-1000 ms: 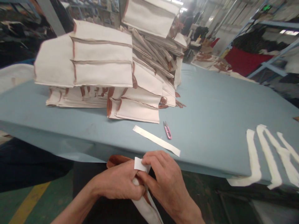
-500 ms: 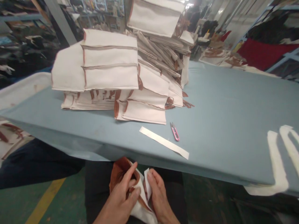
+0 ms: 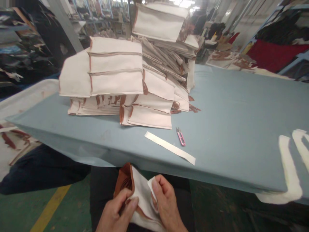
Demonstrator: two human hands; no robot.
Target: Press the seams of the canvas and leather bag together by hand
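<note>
A white cloth bag [image 3: 141,185] with brown trim and a brown inside lies over my lap, its mouth facing up at the left. My left hand [image 3: 118,209] is closed on the bag's brown edge, fingers and thumb pinching it. At the bag's other side, my right hand [image 3: 166,201] is closed, a short white strip [image 3: 151,183] held between thumb and fingers against the cloth. The strip's lower part is hidden by the hand. On the table beyond lie a longer cream strip [image 3: 170,148] and pink thread snips [image 3: 180,137].
The blue-grey covered table [image 3: 229,129] has its front edge just past my hands. Stacked white cloth bags [image 3: 116,64] with brown trim stand at the back left. Cream fabric pieces [image 3: 288,167] hang over the right edge. Red cloth [image 3: 264,54] is further back.
My left hand has drawn back and lower, and its raised index finger has curled down onto the bag's edge. More of the white side shows. My right hand keeps hold of the short strip.
</note>
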